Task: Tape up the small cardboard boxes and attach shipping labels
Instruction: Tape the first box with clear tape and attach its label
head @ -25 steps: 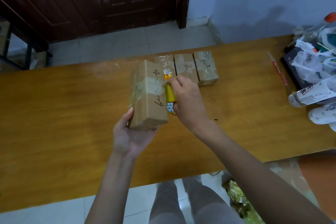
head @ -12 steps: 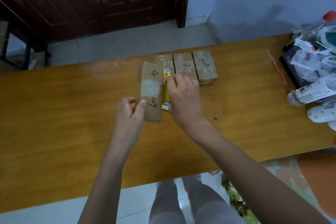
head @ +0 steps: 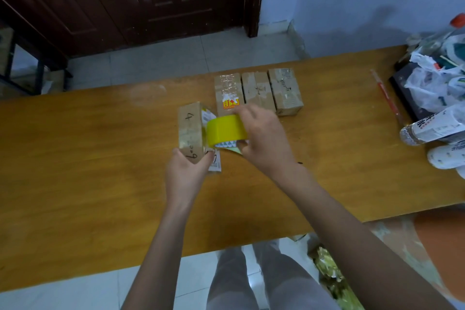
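Note:
A small cardboard box (head: 190, 128) with handwriting on its top lies on the wooden table (head: 88, 158). My left hand (head: 187, 168) grips its near end. A white printed label (head: 214, 158) shows along the box's right side. My right hand (head: 264, 138) holds a yellow tape roll (head: 225, 129) just right of the box, lifted off the table. Three taped boxes stand in a row behind: one with a red-yellow sticker (head: 227, 90), a middle one (head: 256, 89) and a right one (head: 285, 90).
Plastic bags and a black case (head: 432, 83) pile up at the table's right end, with two bottles (head: 432, 128) lying there. A red-and-white stick (head: 387, 95) lies near them. A dark door (head: 125, 2) stands behind the table.
My left hand set the box down flat and slid it left, now gripping its near end. My right hand picked up the yellow tape roll, now clearly visible beside the box.

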Demonstrator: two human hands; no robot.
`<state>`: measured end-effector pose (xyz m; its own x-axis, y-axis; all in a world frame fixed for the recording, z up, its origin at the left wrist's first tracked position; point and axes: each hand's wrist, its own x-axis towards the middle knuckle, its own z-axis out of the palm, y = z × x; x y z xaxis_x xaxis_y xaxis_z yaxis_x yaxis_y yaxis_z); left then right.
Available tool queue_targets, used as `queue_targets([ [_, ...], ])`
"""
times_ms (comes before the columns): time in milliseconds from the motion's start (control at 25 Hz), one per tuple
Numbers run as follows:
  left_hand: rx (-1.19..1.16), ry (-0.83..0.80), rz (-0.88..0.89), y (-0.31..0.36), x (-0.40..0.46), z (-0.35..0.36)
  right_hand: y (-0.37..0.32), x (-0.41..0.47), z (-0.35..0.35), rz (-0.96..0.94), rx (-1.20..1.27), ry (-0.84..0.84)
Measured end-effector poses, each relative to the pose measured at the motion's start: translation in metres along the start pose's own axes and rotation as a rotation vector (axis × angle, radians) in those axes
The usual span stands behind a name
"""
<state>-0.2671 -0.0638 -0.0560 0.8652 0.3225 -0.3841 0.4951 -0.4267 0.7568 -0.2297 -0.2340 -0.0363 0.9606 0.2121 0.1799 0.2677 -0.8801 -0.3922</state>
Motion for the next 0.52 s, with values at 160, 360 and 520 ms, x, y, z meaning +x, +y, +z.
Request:
queue_targets([
  [160,-0.134,-0.111,-0.057,-0.005,0.000,-0.002,0.009,-0.008,0.005,0.160,0.314,0.066],
  [360,-0.491,-0.042,-0.115,-0.009,0.009,-0.023,0.018,0.002,-0.015,0.038,0.030,0.149],
  [520,-0.538,-0.109,-0.083,-0.012,0.017,-0.043,0.033,0.003,-0.030,0.074,-0.237,0.031],
])
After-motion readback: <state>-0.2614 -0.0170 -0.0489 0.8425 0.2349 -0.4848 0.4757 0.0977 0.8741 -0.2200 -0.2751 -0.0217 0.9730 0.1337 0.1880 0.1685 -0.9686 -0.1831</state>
